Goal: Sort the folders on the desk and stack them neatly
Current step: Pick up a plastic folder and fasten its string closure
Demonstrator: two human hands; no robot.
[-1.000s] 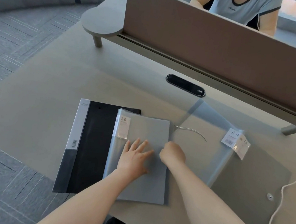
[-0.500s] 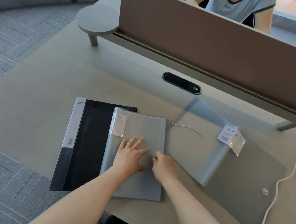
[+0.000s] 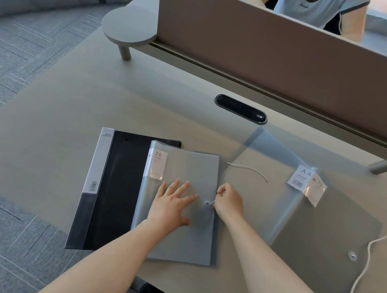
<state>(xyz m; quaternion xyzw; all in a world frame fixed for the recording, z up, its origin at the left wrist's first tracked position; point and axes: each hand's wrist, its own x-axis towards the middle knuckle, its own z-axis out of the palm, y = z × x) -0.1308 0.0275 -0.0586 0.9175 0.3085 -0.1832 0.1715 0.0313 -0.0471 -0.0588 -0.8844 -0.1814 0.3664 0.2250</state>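
Observation:
A black folder (image 3: 116, 186) with a white spine lies at the desk's left. Overlapping its right part is a grey folder (image 3: 193, 165) labelled "20 pockets". My left hand (image 3: 172, 206) rests flat on the middle of the grey folder, fingers spread. My right hand (image 3: 228, 202) pinches a thin white string beside a small metal button (image 3: 207, 202) near the grey folder's right edge. A loose end of string (image 3: 247, 168) curls on the desk behind that hand. To the right lies a translucent A4 envelope folder (image 3: 326, 232) with a snap button (image 3: 352, 256).
A brown divider panel (image 3: 291, 73) runs along the desk's back, with a person seated behind it. A black cable port (image 3: 240, 108) sits in the desk (image 3: 71, 121). A white cable (image 3: 367, 257) trails over the envelope folder at the right edge.
My right hand, earlier a loose fist on the grey folder's right edge, now pinches the string by the button. My left hand stays flat on the folder.

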